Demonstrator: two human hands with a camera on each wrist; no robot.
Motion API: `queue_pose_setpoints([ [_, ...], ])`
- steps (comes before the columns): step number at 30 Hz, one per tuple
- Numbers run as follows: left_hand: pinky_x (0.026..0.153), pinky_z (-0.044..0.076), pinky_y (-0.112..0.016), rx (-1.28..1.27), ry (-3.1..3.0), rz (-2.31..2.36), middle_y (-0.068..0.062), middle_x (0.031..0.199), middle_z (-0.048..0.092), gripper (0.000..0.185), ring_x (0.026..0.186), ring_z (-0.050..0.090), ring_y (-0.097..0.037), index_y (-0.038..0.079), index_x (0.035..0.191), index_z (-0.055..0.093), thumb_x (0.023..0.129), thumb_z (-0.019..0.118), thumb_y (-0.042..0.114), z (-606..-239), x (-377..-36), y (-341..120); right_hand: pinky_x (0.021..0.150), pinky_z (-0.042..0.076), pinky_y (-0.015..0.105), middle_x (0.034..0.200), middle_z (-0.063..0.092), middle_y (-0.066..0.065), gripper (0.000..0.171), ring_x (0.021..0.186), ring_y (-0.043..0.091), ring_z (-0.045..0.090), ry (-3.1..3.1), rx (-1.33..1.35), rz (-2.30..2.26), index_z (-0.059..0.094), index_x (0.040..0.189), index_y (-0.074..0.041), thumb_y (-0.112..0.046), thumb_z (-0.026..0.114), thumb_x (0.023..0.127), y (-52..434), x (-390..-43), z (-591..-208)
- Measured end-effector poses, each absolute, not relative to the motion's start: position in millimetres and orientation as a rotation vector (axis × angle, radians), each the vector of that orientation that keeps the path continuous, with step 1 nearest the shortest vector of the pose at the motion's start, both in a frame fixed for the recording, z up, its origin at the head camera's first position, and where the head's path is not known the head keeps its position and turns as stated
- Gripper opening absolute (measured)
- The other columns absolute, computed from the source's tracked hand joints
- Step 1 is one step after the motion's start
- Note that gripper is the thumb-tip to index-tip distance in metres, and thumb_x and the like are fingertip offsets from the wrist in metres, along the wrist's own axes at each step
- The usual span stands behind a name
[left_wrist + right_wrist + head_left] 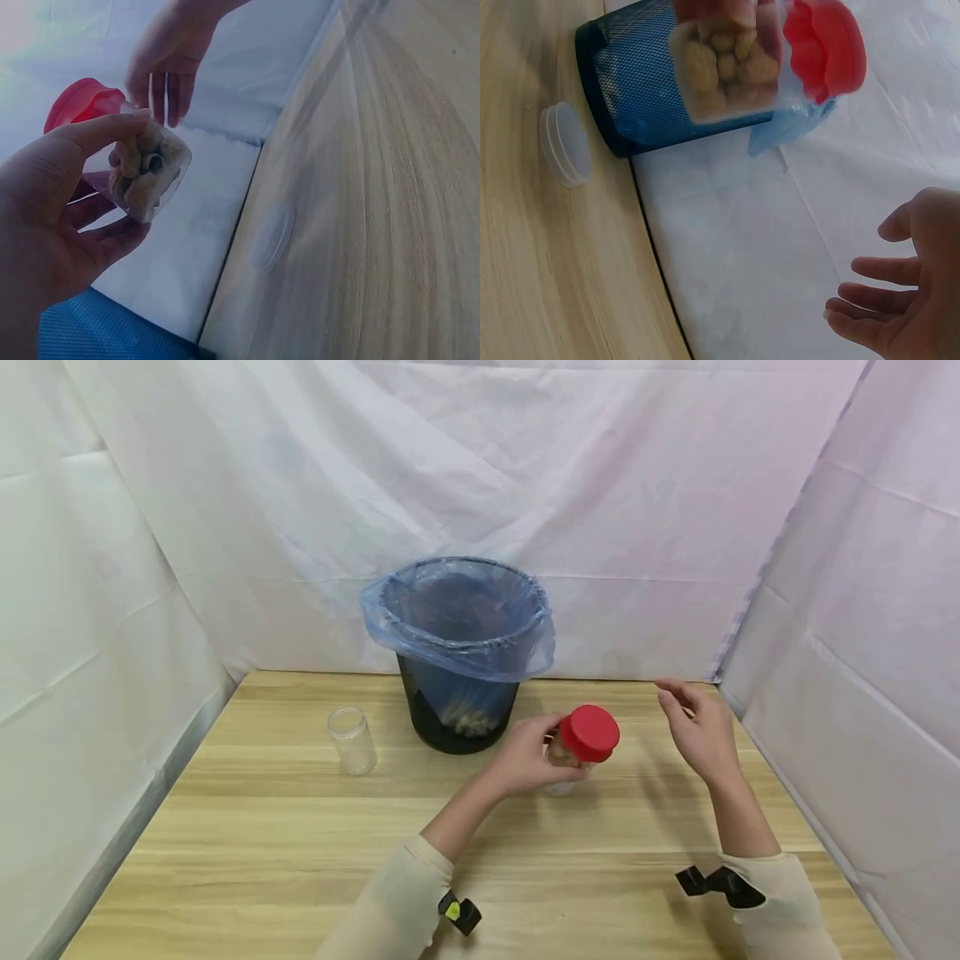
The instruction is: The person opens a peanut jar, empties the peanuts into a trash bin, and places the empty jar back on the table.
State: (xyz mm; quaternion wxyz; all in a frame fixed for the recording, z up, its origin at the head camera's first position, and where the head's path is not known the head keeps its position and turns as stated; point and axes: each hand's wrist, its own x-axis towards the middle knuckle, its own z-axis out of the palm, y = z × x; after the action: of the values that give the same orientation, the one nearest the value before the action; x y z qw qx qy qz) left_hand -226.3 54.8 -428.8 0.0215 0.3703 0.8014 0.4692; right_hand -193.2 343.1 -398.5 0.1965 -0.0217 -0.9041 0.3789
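Note:
My left hand grips a small clear jar around its side, raised above the table and tilted. Tan, rounded lumps fill much of the jar; their exact kind cannot be told. On its mouth sits a red lid with a wavy lower edge, seen in the right wrist view. Apart to the right, my right hand hovers over the table with fingers loosely bent and nothing in them. Below the jar, a clear plastic lid lies on the wood.
Behind the left hand stands a dark mesh bin lined with a blue plastic bag; tan lumps show through near its bottom. A clear glass jar is left of it on the wooden table. White cloth hangs around three sides.

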Motion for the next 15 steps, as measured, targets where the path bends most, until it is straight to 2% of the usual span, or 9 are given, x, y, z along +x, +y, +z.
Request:
queue_pose_setpoints([
  [3,0.097,0.059,-0.024,1.132,2.507,1.463,0.000,0.129,0.076,0.064,0.115,0.071,-0.015,0.013,0.137,0.069,0.081,0.096,0.028,-426.4,-219.4,43.2,0.092,0.043,0.007,0.145,0.068,0.017,0.047,0.135,0.036,0.063,-2.534,-0.057,1.076,0.069,0.143,-0.007,-0.040,0.052,0.114,343.5,-192.9,-397.9],
  [6,0.096,0.059,-0.025,1.115,2.533,1.468,0.003,0.127,0.076,0.062,0.114,0.071,-0.014,0.016,0.136,0.069,0.082,0.096,0.029,-426.2,-213.7,33.4,0.096,0.046,0.010,0.147,0.067,0.016,0.048,0.137,0.036,0.062,-2.548,-0.066,1.081,0.068,0.144,-0.008,-0.041,0.051,0.114,344.0,-191.5,-396.8],
  [10,0.095,0.060,-0.027,1.085,2.564,1.490,0.006,0.123,0.077,0.060,0.111,0.071,-0.012,0.018,0.134,0.071,0.081,0.097,0.028,-426.3,-207.8,22.4,0.106,0.055,0.027,0.148,0.066,0.016,0.049,0.138,0.035,0.061,-2.569,-0.075,1.081,0.067,0.146,-0.009,-0.043,0.050,0.114,343.4,-190.0,-395.6],
  [11,0.095,0.060,-0.028,1.079,2.567,1.499,0.007,0.123,0.077,0.059,0.110,0.071,-0.011,0.018,0.134,0.070,0.081,0.097,0.027,-426.1,-206.8,20.1,0.106,0.054,0.026,0.148,0.066,0.016,0.049,0.138,0.035,0.061,-2.568,-0.074,1.082,0.067,0.146,-0.009,-0.043,0.050,0.114,342.9,-190.3,-395.8],
  [12,0.095,0.060,-0.028,1.074,2.573,1.504,0.007,0.123,0.077,0.060,0.110,0.071,-0.011,0.018,0.134,0.070,0.081,0.097,0.027,-425.7,-205.8,17.9,0.105,0.054,0.024,0.148,0.067,0.015,0.049,0.136,0.028,0.063,-2.565,-0.073,1.083,0.068,0.145,-0.009,-0.043,0.051,0.114,342.5,-190.5,-396.0],
  [15,0.095,0.060,-0.028,1.078,2.594,1.502,0.007,0.125,0.076,0.062,0.111,0.071,-0.012,0.018,0.137,0.069,0.081,0.096,0.028,-424.6,-204.7,13.2,0.099,0.049,0.014,0.147,0.067,0.015,0.048,0.135,0.028,0.063,-2.559,-0.067,1.083,0.068,0.145,-0.009,-0.042,0.052,0.114,341.1,-190.6,-395.7],
])
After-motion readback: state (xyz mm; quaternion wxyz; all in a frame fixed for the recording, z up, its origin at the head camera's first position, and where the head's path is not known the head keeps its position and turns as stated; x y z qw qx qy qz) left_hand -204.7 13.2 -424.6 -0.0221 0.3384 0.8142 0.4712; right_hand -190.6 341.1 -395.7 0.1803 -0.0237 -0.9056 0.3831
